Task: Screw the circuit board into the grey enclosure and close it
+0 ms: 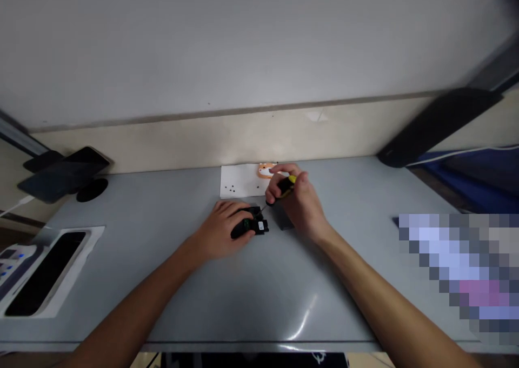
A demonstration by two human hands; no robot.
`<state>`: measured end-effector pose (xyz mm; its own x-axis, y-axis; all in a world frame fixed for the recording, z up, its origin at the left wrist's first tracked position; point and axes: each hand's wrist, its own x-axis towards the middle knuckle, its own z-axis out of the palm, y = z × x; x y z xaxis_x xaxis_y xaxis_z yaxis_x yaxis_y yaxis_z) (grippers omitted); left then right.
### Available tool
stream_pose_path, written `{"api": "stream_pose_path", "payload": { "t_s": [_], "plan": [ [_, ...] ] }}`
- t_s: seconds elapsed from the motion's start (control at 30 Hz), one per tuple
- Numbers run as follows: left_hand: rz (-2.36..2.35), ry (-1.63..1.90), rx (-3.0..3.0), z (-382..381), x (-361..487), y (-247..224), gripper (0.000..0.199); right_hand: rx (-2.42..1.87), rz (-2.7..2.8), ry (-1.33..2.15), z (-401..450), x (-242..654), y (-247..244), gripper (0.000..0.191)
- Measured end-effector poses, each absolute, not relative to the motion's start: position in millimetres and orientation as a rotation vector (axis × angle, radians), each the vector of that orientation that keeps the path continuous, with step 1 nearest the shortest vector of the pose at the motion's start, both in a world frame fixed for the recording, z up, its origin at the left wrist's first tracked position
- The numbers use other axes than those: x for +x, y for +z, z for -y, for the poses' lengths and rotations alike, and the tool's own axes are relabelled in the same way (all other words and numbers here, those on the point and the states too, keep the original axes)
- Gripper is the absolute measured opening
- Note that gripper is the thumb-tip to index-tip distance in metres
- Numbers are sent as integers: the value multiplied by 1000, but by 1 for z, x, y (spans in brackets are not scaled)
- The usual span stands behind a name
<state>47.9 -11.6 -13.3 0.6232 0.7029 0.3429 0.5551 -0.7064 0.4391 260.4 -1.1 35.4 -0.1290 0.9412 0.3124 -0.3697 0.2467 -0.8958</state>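
My left hand (225,228) is closed around a small black electronic device (244,226), which lies on the grey table. Its opened inside shows a circuit board and a white label at the right end. In my right hand (303,205) is a screwdriver (287,184) with a black and yellow handle. The shaft slants down to the left, and its tip is at the device; whether it sits in a screw cannot be made out. A dark flat piece (286,220) lies partly hidden under my right hand.
Behind my hands lies a white sheet (243,180) with several tiny dark screws and an orange-and-white animal-face item (265,170). At left are a phone on a stand (68,173) and a black-screened phone (47,273) on paper. A dark cylinder (430,127) leans at back right.
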Motion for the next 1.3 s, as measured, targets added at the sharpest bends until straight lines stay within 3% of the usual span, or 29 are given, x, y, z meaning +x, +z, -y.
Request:
{"api": "stream_pose_path", "payload": {
  "t_s": [0.23, 0.63, 0.77, 1.2, 1.3],
  "plan": [
    [-1023, 730, 2572, 11, 48, -14, 24, -578, 1192, 1385, 4, 265, 41, 24],
    [-1024, 724, 2552, 11, 48, -11, 24, -676, 1088, 1405, 4, 260, 47, 41],
    [-1023, 717, 2567, 12, 48, -12, 22, -646, 1029, 1452, 4, 263, 47, 22],
    [-1037, 707, 2568, 12, 49, -10, 24, -650, 1034, 1426, 6, 258, 46, 34],
    [-1023, 704, 2581, 13, 48, -11, 21, -650, 992, 1542, 5, 266, 49, 25]
  ]
}}
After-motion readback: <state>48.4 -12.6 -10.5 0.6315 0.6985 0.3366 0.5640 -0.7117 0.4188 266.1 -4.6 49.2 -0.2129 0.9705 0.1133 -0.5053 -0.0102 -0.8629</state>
